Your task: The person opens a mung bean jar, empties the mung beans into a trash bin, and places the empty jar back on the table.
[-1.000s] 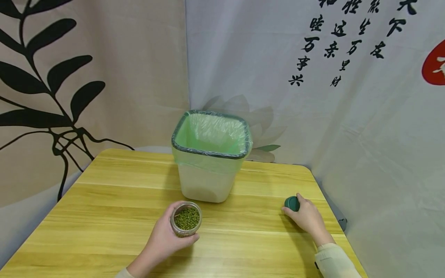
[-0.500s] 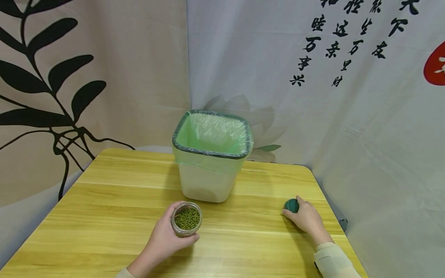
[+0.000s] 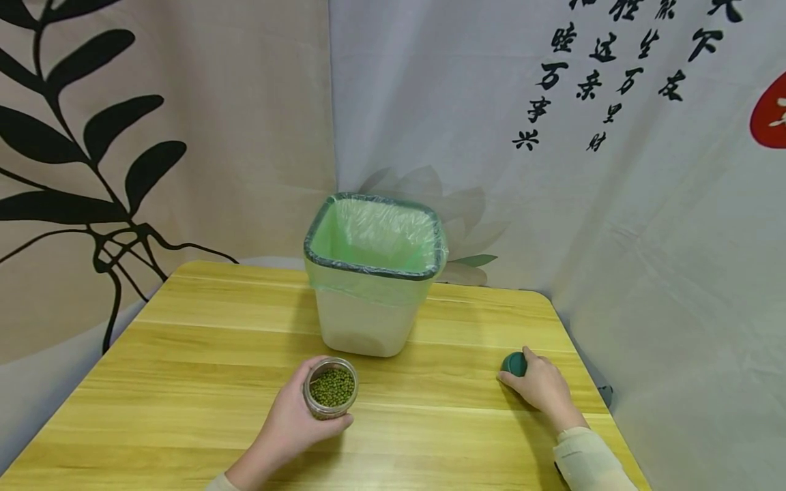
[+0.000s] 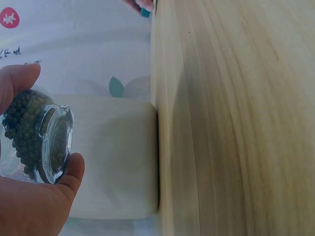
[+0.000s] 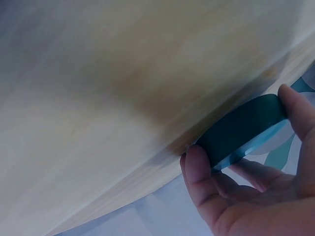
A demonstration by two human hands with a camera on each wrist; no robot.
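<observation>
My left hand [image 3: 299, 408] grips a clear jar [image 3: 331, 414] with its open mouth tipped toward the head camera. Small green beans [image 3: 332, 387] that look like mung beans fill much of it. In the left wrist view the jar [image 4: 59, 147] lies between thumb and fingers, the beans [image 4: 24, 129] showing through its wall. Over at the right of the table, my right hand [image 3: 542, 386] pinches a round green lid [image 3: 514, 364] by its edge. The right wrist view has that lid [image 5: 241, 129] held between thumb and fingertips, close over the wooden surface.
A pale bin [image 3: 368, 327] stands at the table's back middle, just beyond the jar. A green plastic liner [image 3: 383, 228] is folded over its rim. The wooden table [image 3: 172, 382] has rounded back corners, with fabric hangings [image 3: 245, 136] behind it.
The right hand has lowered slightly toward the table with the lid. The left hand and the jar have hardly moved.
</observation>
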